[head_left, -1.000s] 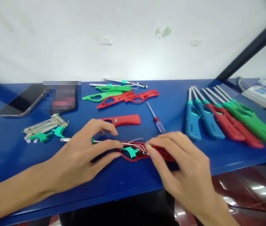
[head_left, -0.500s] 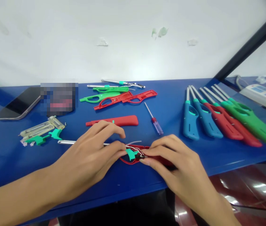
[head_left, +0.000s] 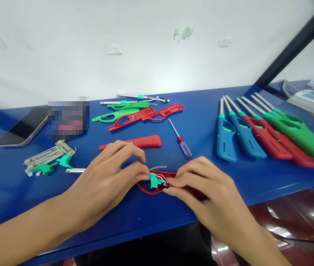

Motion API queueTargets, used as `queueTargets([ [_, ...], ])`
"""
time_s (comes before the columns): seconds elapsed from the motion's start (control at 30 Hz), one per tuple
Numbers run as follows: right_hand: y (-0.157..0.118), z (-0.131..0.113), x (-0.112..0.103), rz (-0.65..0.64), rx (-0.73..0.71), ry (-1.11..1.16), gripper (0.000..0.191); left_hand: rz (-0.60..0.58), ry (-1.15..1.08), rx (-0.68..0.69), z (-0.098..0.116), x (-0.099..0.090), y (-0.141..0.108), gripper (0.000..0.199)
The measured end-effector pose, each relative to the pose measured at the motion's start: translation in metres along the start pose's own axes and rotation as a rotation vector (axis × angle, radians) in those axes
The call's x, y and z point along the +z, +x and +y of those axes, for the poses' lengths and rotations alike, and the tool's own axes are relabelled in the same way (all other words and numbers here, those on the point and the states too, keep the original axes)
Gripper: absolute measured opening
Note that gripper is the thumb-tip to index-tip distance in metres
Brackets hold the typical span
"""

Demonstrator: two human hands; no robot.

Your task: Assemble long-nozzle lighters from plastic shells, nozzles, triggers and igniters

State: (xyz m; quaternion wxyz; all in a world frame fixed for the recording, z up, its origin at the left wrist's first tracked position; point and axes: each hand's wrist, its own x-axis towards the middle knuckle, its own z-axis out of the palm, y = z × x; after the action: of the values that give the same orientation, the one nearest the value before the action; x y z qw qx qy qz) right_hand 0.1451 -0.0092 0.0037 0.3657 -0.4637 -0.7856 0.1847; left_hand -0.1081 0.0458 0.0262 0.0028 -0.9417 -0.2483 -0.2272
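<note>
A red casing half (head_left: 148,190) lies open near the table's front edge, with white wires and a green trigger (head_left: 154,180) in it. My left hand (head_left: 109,177) pinches at the trigger's left side, its fingertips touching the green part. A metal tube (head_left: 75,170) sticks out to the left from under that hand. My right hand (head_left: 212,188) has thumb and forefinger closed on a small black part (head_left: 166,183) at the wire ends. Behind my left hand lies a red casing half (head_left: 148,141), partly covered by the fingers.
A screwdriver (head_left: 183,146) lies behind my right hand. Blue, red and green lighters (head_left: 226,138) stand in a row at right. Casing parts (head_left: 145,114) lie at the back. At left are a phone (head_left: 23,125), a blurred-out object (head_left: 69,120) and clear tanks (head_left: 44,155) beside green triggers.
The view has shifted and tilted slightly. Both hands stay at the red casing half, and the green trigger and wires sit slightly differently between the fingers.
</note>
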Motion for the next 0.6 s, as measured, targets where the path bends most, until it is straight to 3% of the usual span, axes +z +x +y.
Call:
queueTargets([
  [0.2, -0.0011, -0.0006, 0.0010, 0.024, -0.043, -0.022, 0.007, 0.001, -0.007, 0.018, -0.0010, -0.0016, -0.0011, 0.009],
  [0.6, -0.0041, 0.0012, 0.0019, 0.024, -0.085, -0.071, 0.008, 0.051, -0.175, -0.162, 0.0035, 0.0054, 0.0045, 0.016],
])
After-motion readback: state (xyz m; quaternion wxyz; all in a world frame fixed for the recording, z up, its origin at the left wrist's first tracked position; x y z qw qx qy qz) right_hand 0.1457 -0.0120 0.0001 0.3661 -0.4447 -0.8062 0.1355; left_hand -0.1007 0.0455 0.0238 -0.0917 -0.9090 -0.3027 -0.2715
